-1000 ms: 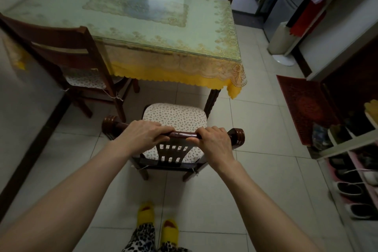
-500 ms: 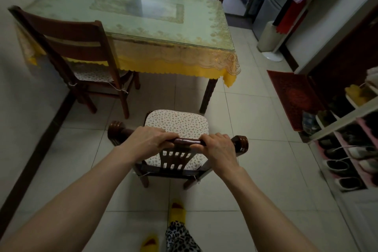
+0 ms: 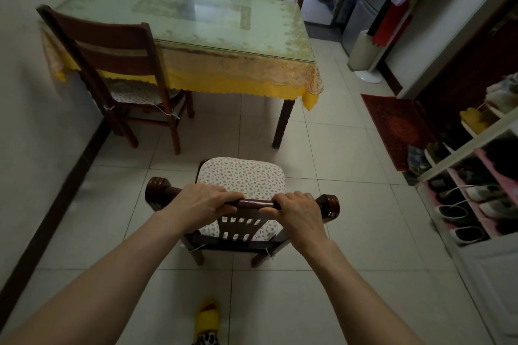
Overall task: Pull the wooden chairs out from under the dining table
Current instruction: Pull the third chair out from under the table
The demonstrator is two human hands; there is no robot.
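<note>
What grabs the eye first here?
Both hands, left hand and right hand, shut on the top rail of the cushioned chair, standing clear of the dining table. A second chair stands at the table's near-left corner, its seat partly under the yellow cloth.

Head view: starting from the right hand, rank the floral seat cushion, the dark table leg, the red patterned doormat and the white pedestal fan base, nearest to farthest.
From the right hand:
1. Floral seat cushion, just ahead on the held chair.
2. Dark table leg, ahead under the yellow cloth corner.
3. Red patterned doormat, ahead to the right.
4. White pedestal fan base, farthest, by the right wall.
</note>
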